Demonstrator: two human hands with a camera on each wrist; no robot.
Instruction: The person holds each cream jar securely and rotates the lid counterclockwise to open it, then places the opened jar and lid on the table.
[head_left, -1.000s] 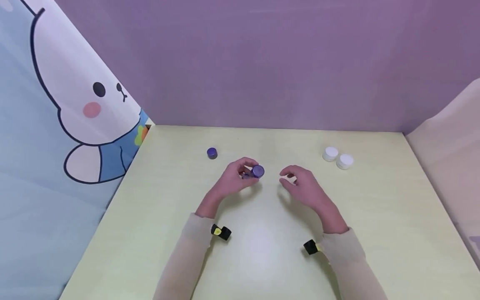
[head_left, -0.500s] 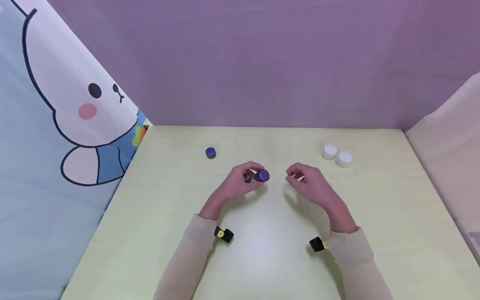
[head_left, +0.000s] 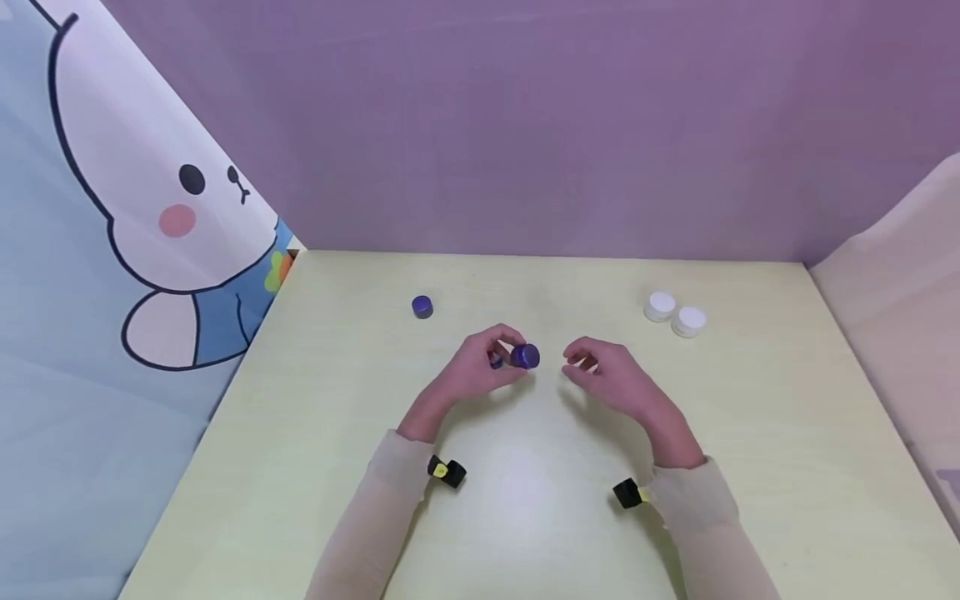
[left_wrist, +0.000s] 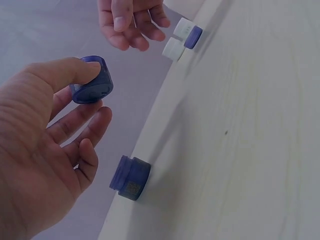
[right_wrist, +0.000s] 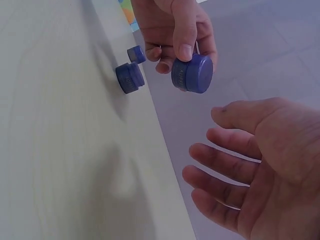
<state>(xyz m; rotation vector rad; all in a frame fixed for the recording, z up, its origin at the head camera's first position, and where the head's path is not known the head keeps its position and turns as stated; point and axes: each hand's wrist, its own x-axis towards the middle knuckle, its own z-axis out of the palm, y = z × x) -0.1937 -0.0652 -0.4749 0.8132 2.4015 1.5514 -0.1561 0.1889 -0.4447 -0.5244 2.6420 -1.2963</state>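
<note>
My left hand [head_left: 474, 367] pinches a small dark blue cosmetic jar [head_left: 527, 357] between thumb and fingers, held up off the table with its round end facing right. Pale lettering shows on its side in the right wrist view. Below that hand stands an open dark blue jar [left_wrist: 131, 179] with a bare threaded neck; in the head view the fingers mostly hide it. My right hand [head_left: 611, 379] hovers a short gap to the right of the held jar, fingers loosely bent and nothing between them.
Two white-lidded jars [head_left: 660, 307] stand side by side at the back right. A small blue round piece [head_left: 422, 307] lies at the back left. Near the white jars, the left wrist view shows another flat blue piece [left_wrist: 193, 37]. A purple backdrop [head_left: 555, 133] borders the table's far edge.
My left hand has shifted slightly right and nearer with the jar, its round end turning more to the right. My right hand went right, then back left toward the jar.
</note>
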